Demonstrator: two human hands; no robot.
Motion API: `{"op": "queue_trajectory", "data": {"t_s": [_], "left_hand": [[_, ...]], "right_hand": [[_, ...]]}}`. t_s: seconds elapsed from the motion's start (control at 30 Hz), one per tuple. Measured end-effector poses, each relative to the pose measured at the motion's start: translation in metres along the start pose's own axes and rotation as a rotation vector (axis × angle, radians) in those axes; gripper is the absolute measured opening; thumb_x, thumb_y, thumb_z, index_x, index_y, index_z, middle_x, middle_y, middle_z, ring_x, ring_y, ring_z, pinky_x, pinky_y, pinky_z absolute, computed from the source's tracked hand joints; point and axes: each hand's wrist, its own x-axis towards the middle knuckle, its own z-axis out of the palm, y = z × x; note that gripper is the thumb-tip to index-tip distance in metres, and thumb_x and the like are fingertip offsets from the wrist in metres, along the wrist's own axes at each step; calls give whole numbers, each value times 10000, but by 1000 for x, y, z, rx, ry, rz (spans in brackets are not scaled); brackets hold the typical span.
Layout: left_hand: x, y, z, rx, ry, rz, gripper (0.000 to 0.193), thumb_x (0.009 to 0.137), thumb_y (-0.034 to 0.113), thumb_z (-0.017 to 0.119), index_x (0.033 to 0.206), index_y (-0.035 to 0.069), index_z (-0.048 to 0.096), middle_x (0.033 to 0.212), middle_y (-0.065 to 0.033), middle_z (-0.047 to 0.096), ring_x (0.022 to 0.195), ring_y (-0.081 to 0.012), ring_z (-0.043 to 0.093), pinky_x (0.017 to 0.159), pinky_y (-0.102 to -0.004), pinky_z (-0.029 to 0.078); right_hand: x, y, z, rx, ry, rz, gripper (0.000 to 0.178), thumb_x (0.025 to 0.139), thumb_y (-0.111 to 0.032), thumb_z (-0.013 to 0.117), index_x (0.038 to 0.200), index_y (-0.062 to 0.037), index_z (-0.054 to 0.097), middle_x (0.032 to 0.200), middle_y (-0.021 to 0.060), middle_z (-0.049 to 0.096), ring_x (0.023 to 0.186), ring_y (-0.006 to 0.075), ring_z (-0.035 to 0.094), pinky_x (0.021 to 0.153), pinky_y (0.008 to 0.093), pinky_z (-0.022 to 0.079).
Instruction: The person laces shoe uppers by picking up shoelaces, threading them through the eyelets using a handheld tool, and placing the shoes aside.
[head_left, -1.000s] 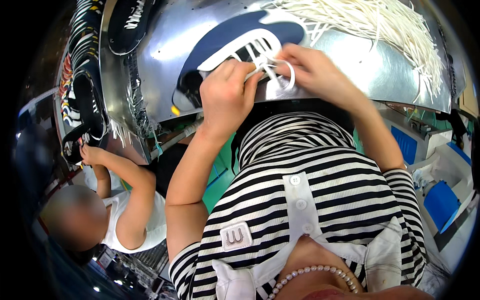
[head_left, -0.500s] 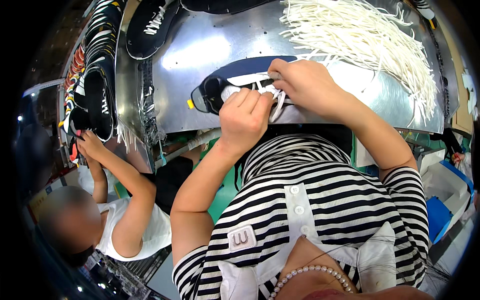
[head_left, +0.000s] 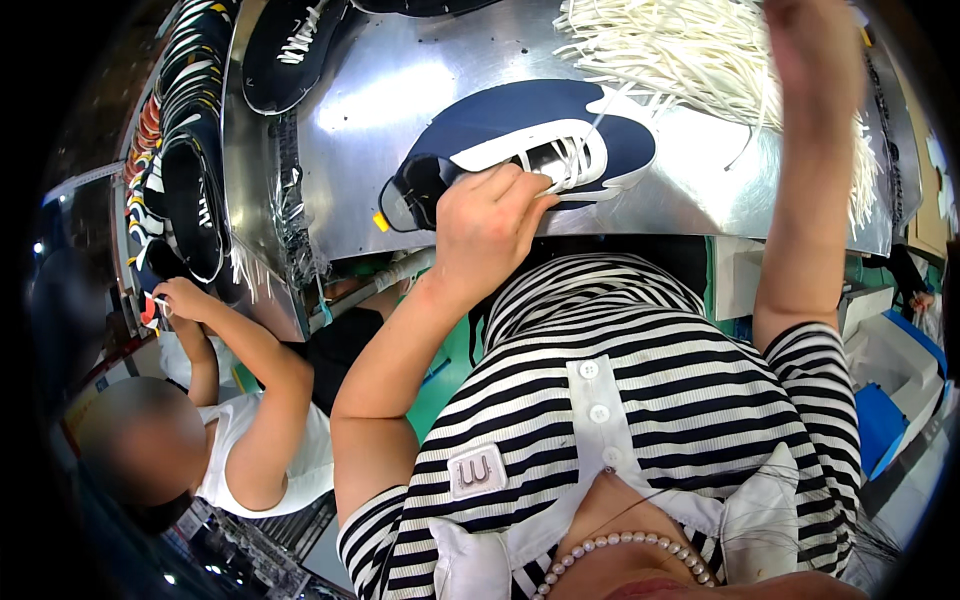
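A navy and white shoe upper lies on the metal table with its heel opening to the left and its toe to the right. White lace crosses its eyelet area, and a loose end sticks up from it. My left hand grips the near side of the upper beside the lacing, fingers closed. Up at the far right, my right hand is off the shoe and smeared by motion. It is beside a heap of white laces, and its fingers cannot be made out.
Other black uppers with white lacing lie at the far left of the metal table. A long row of stacked uppers runs along the left. There, a co-worker's hand touches one. A white and blue bin stands at right.
My right hand has left the lacing and swung up and right to the lace heap. The shoe upper now lies flatter, its lacing showing. My left hand stays on it.
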Motion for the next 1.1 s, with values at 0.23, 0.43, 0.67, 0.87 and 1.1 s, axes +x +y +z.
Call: {"op": "queue_trajectory", "data": {"t_s": [0.23,0.43,0.67,0.87,1.1], "left_hand": [[1,2,-21,-394,-114,-565,659,906,287,680,1361,-19,315,893,-185,703,794,-358,686,742,-384,525],[2,-8,-7,-218,-4,-651,611,947,404,586,1347,-23,408,940,-233,685,848,-401,645,817,-438,492],[4,-10,9,-49,153,-683,460,792,358,782,1082,25,655,926,-152,705,828,-298,654,796,-379,487],[3,-11,11,3,193,-645,434,771,313,801,1085,48,658,961,-111,712,861,-283,641,822,-367,474],[-1,-7,12,1,173,-658,417,758,283,804,1083,69,653,984,-99,709,878,-291,623,818,-383,469]], "right_hand": [[-102,68,45,-90,-231,700,195,863,-116,697,1048,-55,686,894,-29,650,773,31,537,670,193,379],[-105,100,66,-249,-302,593,197,858,-109,682,1041,-40,688,848,30,669,758,89,590,705,250,493],[-103,102,73,-469,-352,590,239,841,-141,680,1060,-47,693,883,91,718,764,173,668,714,288,511],[-104,98,73,-489,-339,628,240,833,-151,686,1050,-50,704,883,96,727,764,165,678,712,291,516],[-96,99,68,-428,-432,690,215,827,-164,690,1015,-61,711,834,83,715,736,155,654,704,287,508]]}}
